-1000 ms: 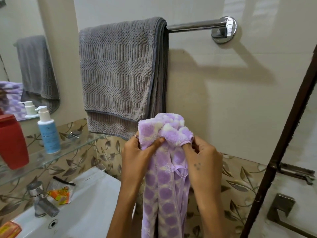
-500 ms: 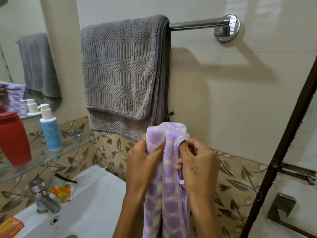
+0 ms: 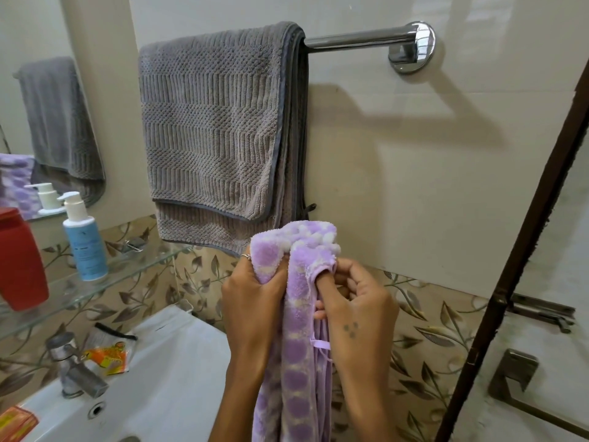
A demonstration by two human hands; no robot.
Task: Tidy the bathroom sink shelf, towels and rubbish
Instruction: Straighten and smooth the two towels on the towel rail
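Note:
A purple towel with white-ringed dots (image 3: 296, 362) hangs down from both my hands below the rail. My left hand (image 3: 251, 301) grips its bunched top on the left side. My right hand (image 3: 357, 307) pinches the top right edge, one finger tucked under the cloth. A grey ribbed towel (image 3: 216, 135) hangs folded over the left part of the chrome towel rail (image 3: 357, 39). The rail's right half is bare. An orange wrapper (image 3: 108, 357) lies on the white sink (image 3: 178, 378) beside the tap (image 3: 76, 371).
A glass shelf (image 3: 134, 266) at the left carries a blue pump bottle (image 3: 84, 240) and a red container (image 3: 19, 260). A mirror (image 3: 38, 106) is above it. An orange packet (image 3: 16, 422) lies at the sink's near left. A dark door frame (image 3: 522, 250) runs down the right.
The view has shifted slightly. My hands have regripped the towel's top, and my right fingers have worked further into its edge. The towel stays at about the same height.

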